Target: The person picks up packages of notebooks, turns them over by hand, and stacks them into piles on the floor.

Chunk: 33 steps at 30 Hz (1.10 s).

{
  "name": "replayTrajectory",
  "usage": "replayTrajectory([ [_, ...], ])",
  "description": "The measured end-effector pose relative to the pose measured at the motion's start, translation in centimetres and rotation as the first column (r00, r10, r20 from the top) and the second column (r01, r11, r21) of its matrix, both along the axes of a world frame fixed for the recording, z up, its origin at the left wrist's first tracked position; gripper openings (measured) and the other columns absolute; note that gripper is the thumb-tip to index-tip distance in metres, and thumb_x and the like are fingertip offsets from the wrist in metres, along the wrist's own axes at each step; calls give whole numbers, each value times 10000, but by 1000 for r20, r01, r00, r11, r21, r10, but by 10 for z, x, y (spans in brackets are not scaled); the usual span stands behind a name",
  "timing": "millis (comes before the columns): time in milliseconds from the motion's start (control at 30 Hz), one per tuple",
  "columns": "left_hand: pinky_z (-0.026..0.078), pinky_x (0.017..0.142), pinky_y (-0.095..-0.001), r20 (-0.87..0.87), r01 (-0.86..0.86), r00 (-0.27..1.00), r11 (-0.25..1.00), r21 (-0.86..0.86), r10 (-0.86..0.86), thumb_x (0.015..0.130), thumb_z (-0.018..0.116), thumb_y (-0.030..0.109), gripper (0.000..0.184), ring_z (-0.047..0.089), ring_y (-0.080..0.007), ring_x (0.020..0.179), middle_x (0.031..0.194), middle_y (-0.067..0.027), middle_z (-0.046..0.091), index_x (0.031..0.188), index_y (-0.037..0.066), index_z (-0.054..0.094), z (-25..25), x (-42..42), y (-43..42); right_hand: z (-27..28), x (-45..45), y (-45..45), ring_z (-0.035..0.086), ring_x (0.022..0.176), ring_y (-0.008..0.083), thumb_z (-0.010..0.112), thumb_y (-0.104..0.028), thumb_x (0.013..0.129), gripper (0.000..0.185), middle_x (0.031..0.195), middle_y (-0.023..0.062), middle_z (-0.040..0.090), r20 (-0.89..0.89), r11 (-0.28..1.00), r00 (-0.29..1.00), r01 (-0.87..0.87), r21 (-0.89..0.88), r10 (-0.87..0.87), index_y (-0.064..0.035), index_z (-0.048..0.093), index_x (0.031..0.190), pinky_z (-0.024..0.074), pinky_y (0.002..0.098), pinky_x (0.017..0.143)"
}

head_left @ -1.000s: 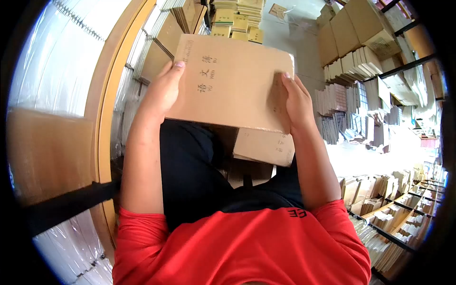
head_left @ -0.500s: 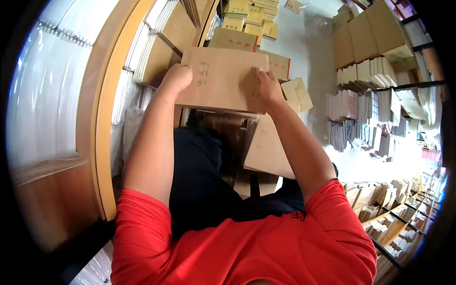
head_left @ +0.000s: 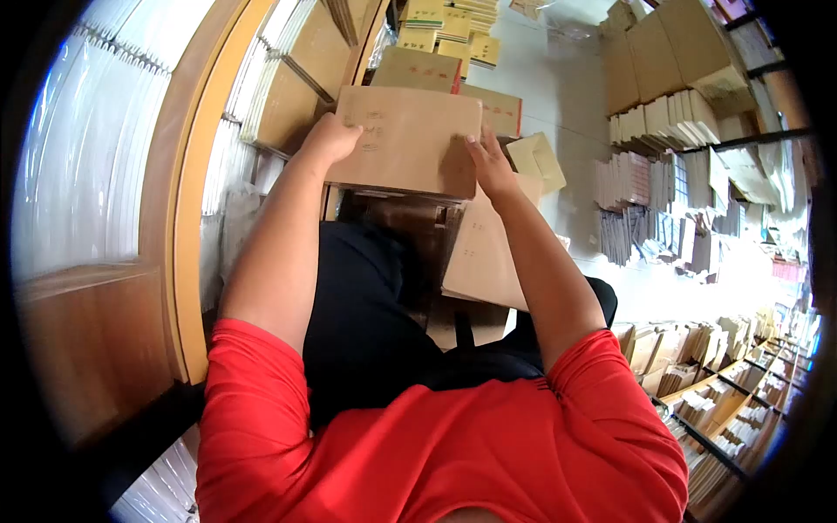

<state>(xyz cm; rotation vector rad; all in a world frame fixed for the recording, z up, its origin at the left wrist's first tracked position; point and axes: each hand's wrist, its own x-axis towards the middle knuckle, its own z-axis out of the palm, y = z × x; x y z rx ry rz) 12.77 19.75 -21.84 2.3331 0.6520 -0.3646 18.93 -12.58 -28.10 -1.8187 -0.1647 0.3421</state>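
Brown kraft-covered notebooks [head_left: 410, 144] with printed characters near their left side lie in a stack in front of me. My left hand [head_left: 334, 139] grips the stack's left edge, thumb on the top cover. At the right edge is my right hand [head_left: 490, 166], its thumb on the cover and its fingers along the side. Below and to the right, partly under my right forearm, sits another pile of brown notebooks [head_left: 484, 253].
Beyond the stack are red-edged notebooks [head_left: 418, 70] and small yellow booklets [head_left: 425, 13]. An open paper wrapper [head_left: 538, 163] lies at the right. A wooden shelf [head_left: 196, 174] stands left; large cardboard boxes [head_left: 671, 52] and book-filled racks stand right.
The held notebooks have moved forward and left, away from my body, and now look lower. More of the red-edged notebooks, the wrapper and the other brown pile has come into view.
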Motion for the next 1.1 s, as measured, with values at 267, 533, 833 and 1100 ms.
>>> replayTrajectory([
  [267, 489, 1067, -510, 178, 106, 965, 905, 412, -194, 965, 654, 349, 632, 568, -453, 1289, 1356, -316, 586, 1410, -68, 488, 92, -38, -145, 18, -74, -173, 500, 1352, 418, 647, -481, 986, 627, 1385, 245, 586, 396, 742, 916, 307, -596, -61, -37, 551, 1417, 414, 508, 1115],
  [533, 510, 1034, -512, 76, 378, 896, 842, 385, -437, 931, 698, 390, 660, 570, -464, 1238, 1481, -286, 399, 1338, -73, 463, 40, -123, -295, -93, -149, -284, 607, 1231, 470, 708, -496, 934, 732, 1287, 317, 646, -163, 830, 938, 179, -528, -307, 36, 547, 1411, 480, 501, 1049],
  [833, 517, 1022, -465, -214, 93, 970, 990, -110, -115, 961, 668, 457, 737, 607, -404, 1285, 1476, -311, 518, 1417, -100, 507, -105, -153, -280, -75, -159, -277, 639, 1162, 346, 586, -271, 1049, 447, 1250, 213, 680, 57, 955, 993, 113, -273, -101, -13, 545, 1412, 477, 419, 1022],
  [1100, 519, 985, -436, -188, -41, 982, 933, -357, -29, 978, 659, 442, 545, 685, -368, 1174, 1246, -237, 719, 1270, -18, 690, -102, -166, -290, -64, -150, -284, 530, 1368, 323, 594, -285, 1061, 548, 1426, 210, 602, -146, 991, 989, 12, -133, -32, -75, 446, 1546, 403, 407, 1135],
])
